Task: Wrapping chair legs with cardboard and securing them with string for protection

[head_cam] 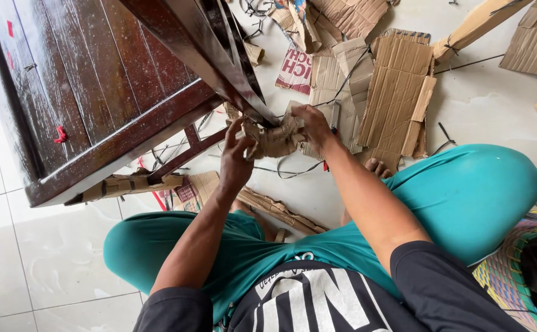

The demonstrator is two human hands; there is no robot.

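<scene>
Both hands [235,157] [311,123] seemingly grip cardboard wrapping [278,140] over littered white-tiled floor [47,258].

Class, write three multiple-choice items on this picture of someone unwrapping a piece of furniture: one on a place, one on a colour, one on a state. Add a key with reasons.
1. Where does the cardboard wrap sit?
A. at the foot of the dark wooden leg
B. on the person's lap
C. in the woven basket

2. What colour are the trousers?
A. black
B. teal
C. red

3. How do the hands stand on the wrap?
A. both off it
B. only one on it
C. both on it

Key: 1 A, the wrap sits where the leg ends near the floor. 2 B, both knees show teal. 3 C, the left hand and the right hand each have fingers on the cardboard.
</scene>
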